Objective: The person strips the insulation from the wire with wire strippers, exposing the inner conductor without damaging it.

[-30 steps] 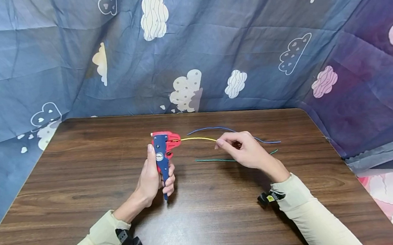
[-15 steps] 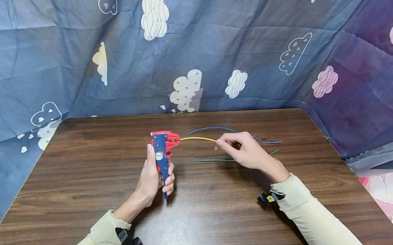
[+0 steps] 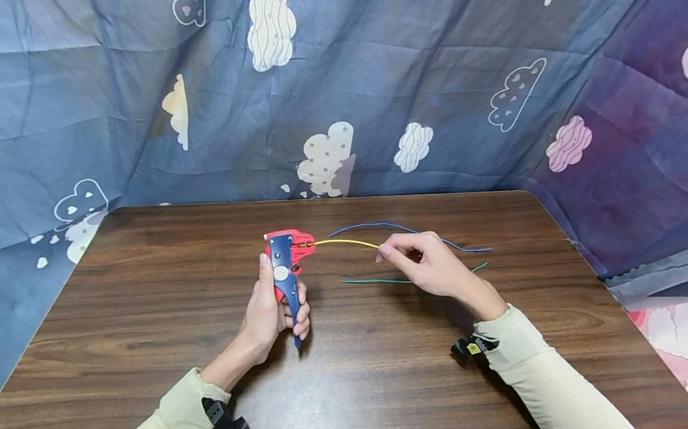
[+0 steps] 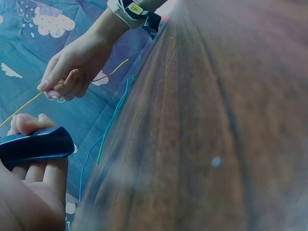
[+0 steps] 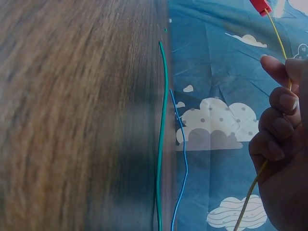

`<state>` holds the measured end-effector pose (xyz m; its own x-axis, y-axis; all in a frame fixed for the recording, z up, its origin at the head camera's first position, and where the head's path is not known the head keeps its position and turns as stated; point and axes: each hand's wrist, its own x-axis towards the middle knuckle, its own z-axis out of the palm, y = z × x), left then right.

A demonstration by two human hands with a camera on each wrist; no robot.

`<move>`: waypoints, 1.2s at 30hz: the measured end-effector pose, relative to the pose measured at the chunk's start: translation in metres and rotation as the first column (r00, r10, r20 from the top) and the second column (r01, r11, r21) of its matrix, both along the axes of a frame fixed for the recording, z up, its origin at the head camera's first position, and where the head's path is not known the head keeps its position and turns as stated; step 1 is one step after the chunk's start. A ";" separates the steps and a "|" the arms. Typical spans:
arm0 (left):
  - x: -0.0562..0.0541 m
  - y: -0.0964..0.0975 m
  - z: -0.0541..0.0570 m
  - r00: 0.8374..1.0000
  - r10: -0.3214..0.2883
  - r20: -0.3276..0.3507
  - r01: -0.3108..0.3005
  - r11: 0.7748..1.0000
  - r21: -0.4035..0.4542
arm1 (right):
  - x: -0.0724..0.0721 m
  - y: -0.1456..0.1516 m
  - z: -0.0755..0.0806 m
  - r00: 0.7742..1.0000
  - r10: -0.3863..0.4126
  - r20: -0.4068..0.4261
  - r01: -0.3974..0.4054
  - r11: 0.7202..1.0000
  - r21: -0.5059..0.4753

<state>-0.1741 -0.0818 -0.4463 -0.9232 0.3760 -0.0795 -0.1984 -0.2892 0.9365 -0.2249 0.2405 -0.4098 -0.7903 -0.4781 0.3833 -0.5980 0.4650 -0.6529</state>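
My left hand [image 3: 262, 319] grips a wire stripper [image 3: 281, 249] with a red head and a dark blue handle, held upright over the table. The thumb lies along its left side and the fingers wrap the handle. A yellow wire [image 3: 346, 241] runs from the stripper's red jaws to my right hand [image 3: 439, 268], which pinches it between thumb and forefinger. In the right wrist view, the tail of the yellow wire [image 5: 248, 197] hangs out below the curled fingers. The left wrist view shows just the lower end of the blue handle [image 4: 38, 144].
On the brown wooden table [image 3: 138, 325] lie a blue wire [image 3: 377, 223], behind the right hand, and a green wire [image 3: 371, 280], partly hidden beneath it. A blue cloth [image 3: 231, 135] printed with clouds hangs along the table's back edge.
The lower end of the stripper's blue handle has swung slightly to the right, and the left fingers have shifted with it. The right hand and the loose wires stay put.
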 end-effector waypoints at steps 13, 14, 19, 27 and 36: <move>-0.001 -0.002 -0.002 0.998 -0.046 -0.042 0.047 0.999 0.015 | -0.003 0.002 -0.001 1.000 -0.009 0.013 0.009 1.000 -0.024; -0.002 -0.002 -0.002 0.998 -0.047 -0.045 0.048 0.999 0.017 | -0.002 0.002 -0.001 1.000 -0.009 0.012 0.009 1.000 -0.023; -0.002 -0.002 -0.002 0.997 -0.042 -0.062 0.043 0.999 0.009 | -0.001 0.002 0.000 1.000 -0.004 0.012 0.004 1.000 -0.028; -0.003 -0.004 -0.003 0.996 -0.042 -0.081 0.042 0.999 -0.002 | 0.000 0.001 0.001 1.000 0.010 0.008 -0.010 1.000 -0.028; -0.003 -0.004 -0.003 0.997 -0.026 -0.074 0.027 1.000 0.014 | -0.001 0.002 0.000 1.000 0.020 0.006 -0.019 0.999 -0.031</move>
